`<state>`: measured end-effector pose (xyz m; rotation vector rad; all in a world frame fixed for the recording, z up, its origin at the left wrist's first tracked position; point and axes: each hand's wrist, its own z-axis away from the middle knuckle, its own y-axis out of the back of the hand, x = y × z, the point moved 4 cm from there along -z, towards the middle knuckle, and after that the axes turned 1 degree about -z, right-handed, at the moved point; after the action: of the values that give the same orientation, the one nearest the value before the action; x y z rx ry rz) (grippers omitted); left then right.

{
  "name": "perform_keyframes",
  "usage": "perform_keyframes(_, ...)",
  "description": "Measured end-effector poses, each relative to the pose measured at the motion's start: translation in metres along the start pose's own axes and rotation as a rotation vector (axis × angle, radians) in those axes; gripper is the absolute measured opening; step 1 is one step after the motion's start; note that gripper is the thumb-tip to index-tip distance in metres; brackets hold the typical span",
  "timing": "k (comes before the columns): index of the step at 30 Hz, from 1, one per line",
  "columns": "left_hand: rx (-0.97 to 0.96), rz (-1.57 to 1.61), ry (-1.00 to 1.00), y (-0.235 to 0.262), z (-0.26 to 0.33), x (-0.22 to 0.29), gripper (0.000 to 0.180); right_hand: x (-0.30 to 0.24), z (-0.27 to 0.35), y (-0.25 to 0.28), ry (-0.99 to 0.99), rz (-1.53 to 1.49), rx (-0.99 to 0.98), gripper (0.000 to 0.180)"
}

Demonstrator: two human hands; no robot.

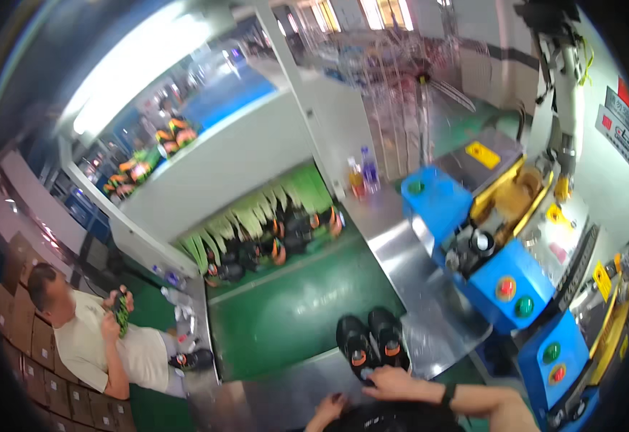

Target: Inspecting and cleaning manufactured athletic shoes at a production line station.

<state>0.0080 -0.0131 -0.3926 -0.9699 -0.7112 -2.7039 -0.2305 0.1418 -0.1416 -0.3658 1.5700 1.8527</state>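
Note:
Two black shoes with orange tabs, a left-side one [355, 340] and a right-side one [387, 336], stand side by side at the near right edge of the green conveyor belt [293, 309]. My right hand [390, 382] reaches to their near ends, its fingers closed on the left-side shoe. Lower and further left, my left hand [330, 407] is close to my body over the metal edge. Its fingers are curled together, and what they hold, if anything, is too small to make out.
Several shoes [278, 241] lie at the far end of the belt before a green strip curtain [257, 212]. To the right stands a blue machine [498, 288] with buttons; bottles [367, 169] stand behind. At left, a person [106, 331] holds a green-patterned shoe near stacked cartons [34, 345].

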Motion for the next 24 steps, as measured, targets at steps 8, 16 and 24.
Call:
perform_keyframes(8,-0.187,0.235,-0.123,0.004,0.044,0.065,0.034,0.004,-0.034,-0.049,-0.041,0.369,0.214,0.035)
perform_keyframes(16,-0.291,0.538,-0.073,0.033,0.049,0.114,0.052,-0.001,-0.059,-0.044,-0.174,0.353,0.264,0.028)
perform_keyframes(24,-0.327,0.958,-0.471,0.088,0.130,0.254,0.085,-0.082,-0.032,0.073,-0.084,-0.803,0.123,0.028)
